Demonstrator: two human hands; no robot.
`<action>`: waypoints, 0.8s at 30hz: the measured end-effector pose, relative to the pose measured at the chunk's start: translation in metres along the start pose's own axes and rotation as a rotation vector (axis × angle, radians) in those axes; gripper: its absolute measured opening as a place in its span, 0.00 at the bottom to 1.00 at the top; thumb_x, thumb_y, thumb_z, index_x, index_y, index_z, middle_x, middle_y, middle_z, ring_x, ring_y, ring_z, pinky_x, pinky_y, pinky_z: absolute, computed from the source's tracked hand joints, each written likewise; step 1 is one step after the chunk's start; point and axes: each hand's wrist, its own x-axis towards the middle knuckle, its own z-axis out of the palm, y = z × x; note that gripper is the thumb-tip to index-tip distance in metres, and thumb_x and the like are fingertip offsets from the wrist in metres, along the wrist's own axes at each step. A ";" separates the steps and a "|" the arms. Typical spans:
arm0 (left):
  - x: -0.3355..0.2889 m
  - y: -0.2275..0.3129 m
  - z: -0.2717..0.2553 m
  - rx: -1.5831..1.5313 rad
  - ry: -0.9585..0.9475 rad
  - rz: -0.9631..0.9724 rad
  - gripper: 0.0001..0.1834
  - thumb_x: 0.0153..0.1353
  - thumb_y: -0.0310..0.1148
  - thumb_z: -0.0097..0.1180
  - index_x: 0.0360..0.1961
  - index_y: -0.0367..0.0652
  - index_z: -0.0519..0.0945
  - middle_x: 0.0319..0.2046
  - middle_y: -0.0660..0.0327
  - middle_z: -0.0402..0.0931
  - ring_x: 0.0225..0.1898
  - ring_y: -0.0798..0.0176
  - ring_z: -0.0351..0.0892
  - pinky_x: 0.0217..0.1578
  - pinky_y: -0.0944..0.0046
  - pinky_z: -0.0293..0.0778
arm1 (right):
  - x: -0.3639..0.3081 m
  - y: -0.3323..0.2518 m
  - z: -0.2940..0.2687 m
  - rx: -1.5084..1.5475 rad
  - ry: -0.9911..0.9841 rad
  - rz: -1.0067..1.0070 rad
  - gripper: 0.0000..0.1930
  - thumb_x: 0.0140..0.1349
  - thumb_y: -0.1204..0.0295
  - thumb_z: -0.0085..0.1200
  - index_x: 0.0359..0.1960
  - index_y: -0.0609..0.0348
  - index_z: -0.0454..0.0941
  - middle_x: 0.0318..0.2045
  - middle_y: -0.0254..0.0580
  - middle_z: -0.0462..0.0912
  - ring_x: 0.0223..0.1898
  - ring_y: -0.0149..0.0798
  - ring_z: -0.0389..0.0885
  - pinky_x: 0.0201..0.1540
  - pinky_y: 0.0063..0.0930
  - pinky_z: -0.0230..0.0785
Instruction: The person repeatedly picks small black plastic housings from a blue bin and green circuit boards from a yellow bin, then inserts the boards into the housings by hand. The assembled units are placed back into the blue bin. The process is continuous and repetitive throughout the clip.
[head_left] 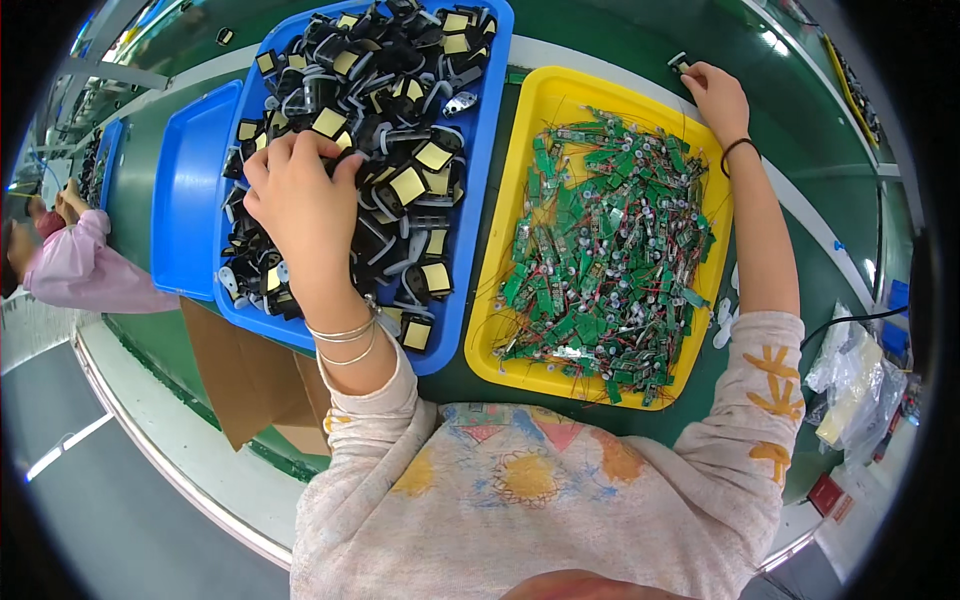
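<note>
Two hands, far apart: one at a heap of black parts, one with a small part.
From the head view, the left hand is over the blue tray, down on the heap of black parts with pale yellow squares. Its fingers bend and the thumb sits a little apart; I can't tell if it pinches a part or only touches the top. The right hand is out past the far right corner of the yellow tray, its fingertips closed on a small black part at the edge, maybe so the rest stays free. Green boards with thin wires fill the yellow tray. The trays stand side by side, likely to keep the two kinds apart and easy to reach.
</note>
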 end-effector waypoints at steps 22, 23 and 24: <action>-0.048 0.106 -0.002 -1.797 -0.873 0.054 0.05 0.57 0.25 0.51 0.34 0.40 0.69 0.29 0.67 0.68 0.31 0.77 0.67 0.30 0.76 0.66 | -0.071 -0.139 -0.023 0.000 -0.228 -0.423 0.09 0.46 0.73 0.58 0.28 0.59 0.73 0.28 0.42 0.75 0.37 0.47 0.73 0.40 0.38 0.67; -0.049 0.108 -0.002 -1.826 -0.896 0.008 0.05 0.57 0.26 0.51 0.33 0.40 0.69 0.29 0.67 0.69 0.32 0.76 0.67 0.31 0.76 0.67 | -0.072 -0.136 -0.024 0.009 -0.202 -0.440 0.09 0.45 0.73 0.57 0.28 0.60 0.72 0.29 0.42 0.75 0.36 0.47 0.73 0.39 0.38 0.67; -0.049 0.108 -0.001 -1.850 -0.919 -0.042 0.05 0.58 0.26 0.51 0.33 0.40 0.69 0.29 0.67 0.69 0.32 0.76 0.68 0.31 0.75 0.67 | -0.074 -0.135 -0.026 0.021 -0.177 -0.458 0.09 0.45 0.74 0.57 0.28 0.60 0.72 0.29 0.43 0.75 0.36 0.48 0.73 0.39 0.38 0.67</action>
